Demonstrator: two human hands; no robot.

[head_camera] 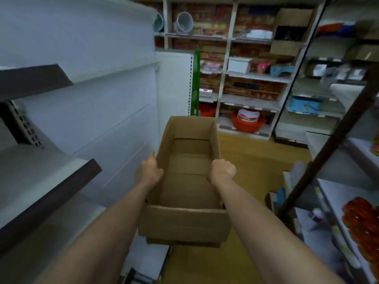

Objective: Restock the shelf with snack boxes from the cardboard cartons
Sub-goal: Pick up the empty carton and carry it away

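Grey shelf (47, 181) at left, boards bare. Left hand (148, 172) grips the left wall of the open cardboard carton (185, 220); right hand (222, 171) grips the right wall. Carton held above the floor, centre, interior showing only cardboard. Stocked racks (254, 78) far right.

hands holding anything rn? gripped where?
Both hold the open, empty cardboard carton: left hand on its left wall, right hand on its right wall.

Matt brown cardboard carton (185, 220); smooth grey metal shelf (30, 181).
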